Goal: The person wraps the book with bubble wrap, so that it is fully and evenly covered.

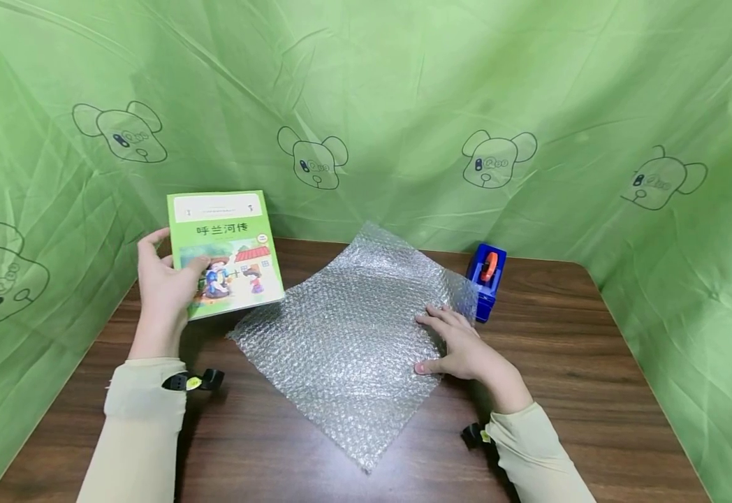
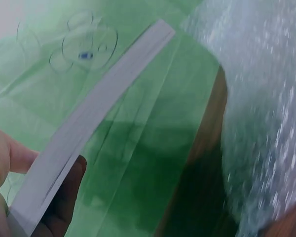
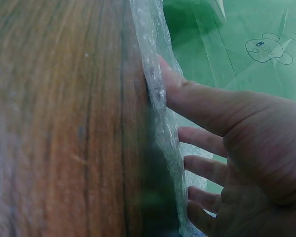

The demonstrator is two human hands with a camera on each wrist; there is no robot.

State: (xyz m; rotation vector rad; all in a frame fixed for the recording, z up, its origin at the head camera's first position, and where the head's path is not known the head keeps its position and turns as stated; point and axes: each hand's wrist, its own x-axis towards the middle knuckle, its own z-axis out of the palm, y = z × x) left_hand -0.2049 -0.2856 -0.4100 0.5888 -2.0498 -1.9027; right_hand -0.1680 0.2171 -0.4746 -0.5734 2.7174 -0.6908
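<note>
Green curtain [image 1: 391, 77] printed with cartoon animal faces [image 1: 312, 162] across the top; wood-grain desk [image 1: 567, 363] below; blue tape dispenser [image 1: 487, 285] right of centre.

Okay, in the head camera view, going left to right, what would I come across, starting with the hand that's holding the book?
Left hand → green book → bubble wrap → blue object with an orange part.

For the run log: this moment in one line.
left hand: holds green book | right hand: touches bubble wrap | blue tape dispenser: by wrap's right corner
</note>
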